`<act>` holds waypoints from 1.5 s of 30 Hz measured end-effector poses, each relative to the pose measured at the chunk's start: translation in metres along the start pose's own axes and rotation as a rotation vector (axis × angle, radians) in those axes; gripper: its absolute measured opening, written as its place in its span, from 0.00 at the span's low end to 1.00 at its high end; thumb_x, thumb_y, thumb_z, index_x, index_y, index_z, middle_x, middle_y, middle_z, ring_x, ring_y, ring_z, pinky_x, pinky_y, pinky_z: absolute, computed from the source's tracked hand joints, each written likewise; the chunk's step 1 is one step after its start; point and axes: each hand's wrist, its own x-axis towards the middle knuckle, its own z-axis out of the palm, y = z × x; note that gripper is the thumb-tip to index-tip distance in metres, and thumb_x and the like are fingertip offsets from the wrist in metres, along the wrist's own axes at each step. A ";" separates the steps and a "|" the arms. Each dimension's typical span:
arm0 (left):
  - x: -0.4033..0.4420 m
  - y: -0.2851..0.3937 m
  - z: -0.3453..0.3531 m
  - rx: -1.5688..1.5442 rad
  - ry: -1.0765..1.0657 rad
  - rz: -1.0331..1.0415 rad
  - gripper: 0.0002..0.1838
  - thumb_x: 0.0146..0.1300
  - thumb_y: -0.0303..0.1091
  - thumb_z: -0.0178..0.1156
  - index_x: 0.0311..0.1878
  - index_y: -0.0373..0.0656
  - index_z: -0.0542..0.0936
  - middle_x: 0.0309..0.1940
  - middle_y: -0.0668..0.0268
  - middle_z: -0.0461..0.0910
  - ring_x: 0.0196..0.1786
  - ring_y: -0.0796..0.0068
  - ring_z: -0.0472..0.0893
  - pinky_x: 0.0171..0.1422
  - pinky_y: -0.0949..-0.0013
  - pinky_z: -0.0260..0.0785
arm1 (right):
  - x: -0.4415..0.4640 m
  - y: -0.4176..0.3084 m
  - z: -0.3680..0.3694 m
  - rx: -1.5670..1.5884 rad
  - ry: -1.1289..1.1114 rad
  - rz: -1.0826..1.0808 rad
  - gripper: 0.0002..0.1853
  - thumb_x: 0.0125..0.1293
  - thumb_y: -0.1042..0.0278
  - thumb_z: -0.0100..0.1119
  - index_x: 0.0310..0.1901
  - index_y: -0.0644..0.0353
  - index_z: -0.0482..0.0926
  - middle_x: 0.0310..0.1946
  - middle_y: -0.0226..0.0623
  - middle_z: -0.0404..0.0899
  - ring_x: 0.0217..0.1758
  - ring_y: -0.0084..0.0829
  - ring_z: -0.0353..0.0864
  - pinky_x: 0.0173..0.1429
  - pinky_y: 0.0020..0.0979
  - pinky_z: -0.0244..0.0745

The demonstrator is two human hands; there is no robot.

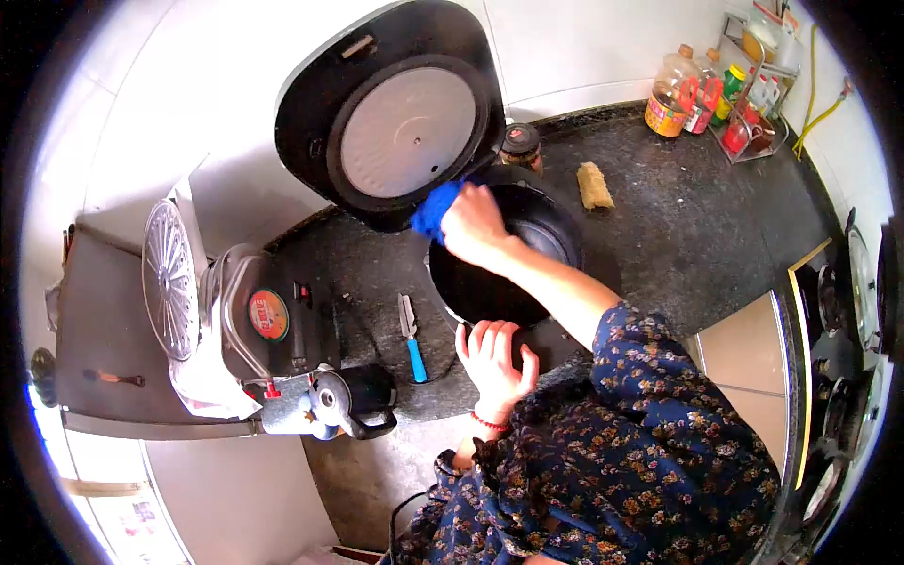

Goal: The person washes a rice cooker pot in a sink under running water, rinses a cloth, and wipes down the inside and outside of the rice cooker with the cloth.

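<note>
Mid-frame, the right hand (474, 223) clutched a bunched blue cloth (433, 213); the left hand (499, 365), fingers loosely extended, rested against the round black cooker (494, 288). Wiping seemed underway, unfinished.

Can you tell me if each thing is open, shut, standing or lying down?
Cooker lid: open, raised.
Cooker: open, left hand on its edge.
Blue cloth: bunched in right hand.
Blue-handled tool: lying on the counter.
Yellow sponge: lying down.
Jar: capped.
Bottles: standing.

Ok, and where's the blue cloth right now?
In the head view, the blue cloth is just left of centre, held in the right hand by the lower edge of the raised lid, near the far-left side of the black pot.
</note>
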 end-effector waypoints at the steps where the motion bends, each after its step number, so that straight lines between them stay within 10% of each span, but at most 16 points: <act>1: 0.001 0.001 0.001 0.014 0.023 0.017 0.17 0.46 0.36 0.58 0.41 0.44 0.77 0.41 0.62 0.77 0.53 0.60 0.72 0.70 0.49 0.49 | -0.001 -0.005 0.004 0.143 -0.077 -0.058 0.02 0.49 0.75 0.57 0.24 0.61 0.79 0.29 0.48 0.80 0.34 0.50 0.80 0.37 0.46 0.73; 4: 0.001 -0.001 0.000 0.019 -0.004 0.018 0.17 0.46 0.36 0.58 0.41 0.44 0.77 0.41 0.62 0.77 0.53 0.60 0.72 0.70 0.49 0.49 | 0.000 -0.012 -0.003 0.750 0.185 -0.033 0.06 0.53 0.75 0.56 0.32 0.57 0.81 0.34 0.46 0.81 0.39 0.48 0.81 0.42 0.42 0.75; 10: -0.001 -0.003 -0.001 -0.008 0.008 0.000 0.18 0.45 0.37 0.58 0.42 0.43 0.77 0.42 0.63 0.77 0.54 0.60 0.72 0.71 0.49 0.48 | 0.058 -0.006 -0.075 0.995 0.645 0.019 0.08 0.55 0.73 0.62 0.39 0.59 0.82 0.36 0.40 0.83 0.43 0.39 0.81 0.51 0.36 0.73; 14: -0.003 -0.003 0.000 -0.020 0.020 0.001 0.18 0.46 0.37 0.59 0.42 0.43 0.77 0.42 0.63 0.77 0.54 0.60 0.72 0.71 0.49 0.48 | 0.098 -0.047 -0.091 0.610 0.885 -0.315 0.09 0.53 0.75 0.59 0.37 0.59 0.81 0.39 0.41 0.80 0.45 0.45 0.78 0.51 0.41 0.71; 22: 0.000 -0.003 -0.003 -0.043 0.030 -0.004 0.18 0.47 0.37 0.59 0.42 0.43 0.78 0.42 0.63 0.77 0.54 0.60 0.72 0.71 0.48 0.48 | 0.082 -0.097 -0.001 0.000 0.618 -0.321 0.19 0.54 0.71 0.55 0.50 0.56 0.78 0.48 0.43 0.77 0.44 0.47 0.75 0.47 0.45 0.70; 26: -0.002 -0.001 -0.003 -0.048 0.054 -0.006 0.18 0.46 0.37 0.59 0.42 0.42 0.78 0.42 0.62 0.77 0.54 0.60 0.72 0.71 0.48 0.48 | 0.093 -0.076 -0.025 0.831 0.342 -0.223 0.16 0.59 0.68 0.57 0.50 0.51 0.80 0.32 0.41 0.79 0.33 0.46 0.78 0.40 0.39 0.73; 32: -0.003 -0.004 -0.001 -0.059 0.071 -0.006 0.18 0.46 0.38 0.59 0.41 0.42 0.78 0.42 0.63 0.77 0.55 0.61 0.72 0.71 0.48 0.49 | 0.103 -0.082 -0.121 0.305 0.898 -0.501 0.28 0.50 0.77 0.58 0.58 0.55 0.76 0.37 0.41 0.77 0.44 0.47 0.72 0.52 0.44 0.66; 36: -0.004 -0.004 0.000 -0.066 0.083 0.006 0.17 0.47 0.39 0.58 0.41 0.43 0.78 0.42 0.63 0.77 0.54 0.61 0.72 0.70 0.48 0.50 | 0.140 -0.092 -0.153 -0.260 0.517 -0.584 0.08 0.56 0.72 0.57 0.37 0.60 0.81 0.34 0.43 0.77 0.45 0.45 0.75 0.53 0.44 0.65; 45: -0.005 -0.005 -0.001 -0.106 0.108 0.003 0.18 0.49 0.39 0.58 0.42 0.42 0.78 0.43 0.63 0.78 0.55 0.61 0.72 0.71 0.47 0.49 | 0.171 -0.129 -0.130 -0.652 0.247 -1.164 0.04 0.49 0.67 0.56 0.22 0.54 0.79 0.26 0.31 0.78 0.35 0.31 0.79 0.44 0.31 0.72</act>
